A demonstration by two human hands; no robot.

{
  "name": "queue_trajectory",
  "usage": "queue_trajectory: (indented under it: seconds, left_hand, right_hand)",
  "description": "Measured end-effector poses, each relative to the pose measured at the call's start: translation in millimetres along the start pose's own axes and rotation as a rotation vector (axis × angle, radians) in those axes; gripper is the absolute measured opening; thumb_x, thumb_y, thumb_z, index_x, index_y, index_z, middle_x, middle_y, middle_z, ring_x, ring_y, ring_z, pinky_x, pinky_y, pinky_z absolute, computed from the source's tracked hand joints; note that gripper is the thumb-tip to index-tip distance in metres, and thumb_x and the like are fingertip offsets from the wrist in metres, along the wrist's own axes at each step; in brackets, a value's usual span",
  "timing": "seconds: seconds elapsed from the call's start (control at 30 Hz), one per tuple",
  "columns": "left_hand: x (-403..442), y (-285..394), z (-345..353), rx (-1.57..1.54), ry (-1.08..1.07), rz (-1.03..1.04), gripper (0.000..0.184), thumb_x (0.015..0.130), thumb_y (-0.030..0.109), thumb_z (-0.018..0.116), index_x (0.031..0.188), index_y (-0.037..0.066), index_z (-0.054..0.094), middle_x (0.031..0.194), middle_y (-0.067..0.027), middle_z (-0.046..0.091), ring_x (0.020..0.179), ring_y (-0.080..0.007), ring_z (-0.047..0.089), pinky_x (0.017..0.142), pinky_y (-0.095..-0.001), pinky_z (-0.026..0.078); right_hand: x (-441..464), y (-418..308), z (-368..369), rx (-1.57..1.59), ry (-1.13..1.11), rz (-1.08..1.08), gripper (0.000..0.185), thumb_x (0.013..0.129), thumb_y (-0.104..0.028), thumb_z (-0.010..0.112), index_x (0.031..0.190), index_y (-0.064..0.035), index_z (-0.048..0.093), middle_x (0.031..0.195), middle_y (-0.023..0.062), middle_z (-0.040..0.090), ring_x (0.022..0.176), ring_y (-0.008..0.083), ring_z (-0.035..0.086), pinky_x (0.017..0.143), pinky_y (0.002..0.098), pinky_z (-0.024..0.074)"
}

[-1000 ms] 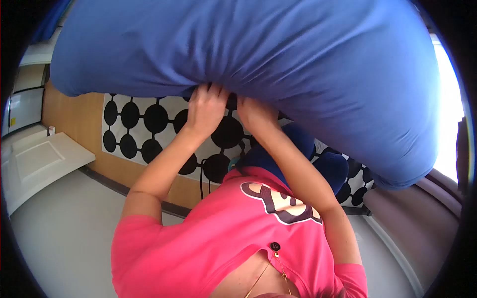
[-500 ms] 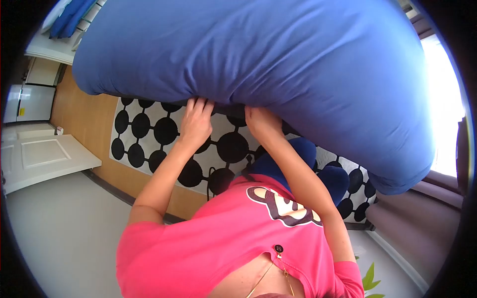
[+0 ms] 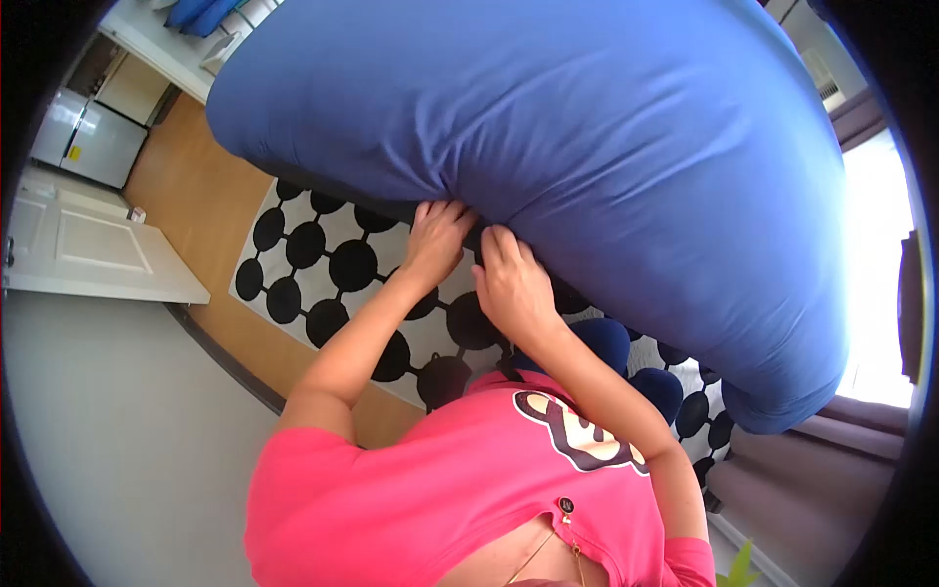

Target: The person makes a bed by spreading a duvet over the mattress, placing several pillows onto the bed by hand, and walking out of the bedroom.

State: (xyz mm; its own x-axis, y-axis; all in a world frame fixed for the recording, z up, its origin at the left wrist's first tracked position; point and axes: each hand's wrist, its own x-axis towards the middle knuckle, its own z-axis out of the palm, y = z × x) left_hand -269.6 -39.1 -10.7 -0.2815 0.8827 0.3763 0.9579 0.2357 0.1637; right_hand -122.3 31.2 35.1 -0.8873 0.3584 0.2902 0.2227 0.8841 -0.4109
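A blue fitted sheet (image 3: pixel 548 108) stretches over a thick mattress, with creases gathering toward its lower edge. My left hand (image 3: pixel 437 247) grips the sheet at that edge, its fingertips partly hidden by the fabric. Just to its right, my right hand (image 3: pixel 516 282) has its fingers bent onto the same edge, thumb apart and lower down. Only a small gap separates the two hands. A dark strip shows beneath the sheet's border beside them.
A white rug with black circles (image 3: pixel 352 264) lies on the wooden floor (image 3: pixel 181 161) below the bed. At left are a white door (image 3: pixel 108 249) and a small silver fridge (image 3: pixel 103 142). A curtain (image 3: pixel 782 479) hangs by the bright window (image 3: pixel 875 264) at right.
My hands have come closer together along the edge. The right hand has turned from a curled grip to showing its back and fingers. The view has tilted.
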Motion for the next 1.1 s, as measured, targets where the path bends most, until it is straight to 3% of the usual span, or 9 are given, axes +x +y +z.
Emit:
queue_trajectory:
  seconds: [0.2,0.37,0.53,0.67,0.77,0.87,1.0,1.07,1.1]
  left_hand:
    - [-35.7,7.6,-4.2,-0.073,0.277,-0.089,0.040,0.065,-0.004,0.051,0.103,0.004,0.059,0.099,-0.0122,0.048,0.097,-0.0324,0.045,0.086,-0.0421,0.038]
    - [-10.6,-11.8,1.9,-0.046,-0.047,-0.097,0.038,0.062,-0.005,0.054,0.099,0.001,0.057,0.101,-0.0157,0.050,0.099,-0.0344,0.045,0.087,-0.0401,0.039]
    - [23.1,-35.3,12.1,0.035,-0.298,-0.079,0.016,0.054,0.004,0.062,0.070,0.000,0.063,0.066,-0.0202,0.059,0.066,-0.0379,0.057,0.066,-0.0451,0.046]
    - [17.7,-59.6,11.3,0.157,-0.440,0.022,0.020,0.065,0.012,0.058,0.081,0.000,0.063,0.082,-0.0208,0.061,0.080,-0.0368,0.057,0.073,-0.0456,0.044]
    - [0.6,-76.3,15.4,0.081,-0.504,-0.116,0.035,0.070,0.008,0.051,0.103,-0.001,0.059,0.102,-0.0209,0.059,0.097,-0.0363,0.054,0.086,-0.0439,0.041]
    - [-18.0,-57.2,18.8,0.135,-0.327,-0.026,0.041,0.063,-0.005,0.049,0.104,-0.009,0.054,0.110,-0.0293,0.051,0.109,-0.0421,0.044,0.098,-0.0463,0.030]
    - [-4.5,-32.4,15.9,0.271,-0.488,-0.087,0.031,0.071,0.001,0.050,0.099,-0.012,0.052,0.105,-0.0304,0.050,0.100,-0.0458,0.045,0.085,-0.0468,0.038]
    - [-0.8,21.5,1.6,0.384,-0.571,-0.106,0.028,0.075,0.004,0.050,0.099,-0.010,0.053,0.104,-0.0284,0.053,0.097,-0.0438,0.048,0.083,-0.0469,0.039]
    - [-1.9,58.6,-14.0,0.442,-0.609,-0.119,0.027,0.077,0.006,0.050,0.099,-0.009,0.054,0.103,-0.0274,0.054,0.096,-0.0428,0.049,0.082,-0.0470,0.040]
  right_hand:
    - [9.9,15.6,33.8,-0.054,-0.112,0.087,0.055,0.069,-0.013,0.061,0.117,0.0037,0.041,0.110,0.0189,0.049,0.098,0.0330,0.051,0.085,0.0406,0.0421]
    - [21.0,18.4,36.3,0.024,-0.223,0.187,0.054,0.068,-0.015,0.061,0.116,0.0031,0.044,0.111,0.0203,0.051,0.103,0.0351,0.050,0.087,0.0414,0.0411]
    - [52.7,38.8,62.1,0.209,-0.371,0.299,0.047,0.068,-0.014,0.057,0.111,0.0022,0.049,0.106,0.0239,0.055,0.102,0.0377,0.052,0.085,0.0424,0.0418]
    - [43.7,48.0,98.6,0.664,-0.497,0.306,0.039,0.068,-0.005,0.052,0.107,0.0000,0.052,0.095,0.0250,0.059,0.087,0.0359,0.058,0.073,0.0429,0.0460]
    - [3.5,54.7,158.7,0.681,-0.032,-0.067,0.020,0.074,-0.004,0.049,0.093,-0.0014,0.054,0.081,0.0248,0.059,0.072,0.0372,0.057,0.062,0.0465,0.0436]
    - [-66.0,53.8,-1.0,0.320,-0.181,-0.269,0.045,0.077,-0.023,0.057,0.114,0.0012,0.050,0.127,0.0213,0.040,0.119,0.0347,0.039,0.100,0.0466,0.0299]
    - [-211.3,177.7,-51.7,0.871,-0.765,0.183,0.046,0.089,-0.035,0.043,0.115,0.0014,0.052,0.117,0.0191,0.054,0.107,0.0281,0.051,0.091,0.0387,0.0387]
    - [-314.9,227.1,-112.4,0.927,-0.800,0.874,0.042,0.088,-0.032,0.046,0.115,-0.0017,0.053,0.115,0.0190,0.055,0.101,0.0223,0.055,0.086,0.0351,0.0442]
    - [-367.6,230.3,-143.4,1.275,-0.363,1.132,0.054,0.086,-0.042,0.048,0.125,-0.0040,0.045,0.120,0.0189,0.051,0.104,0.0247,0.055,0.082,0.0363,0.0473]
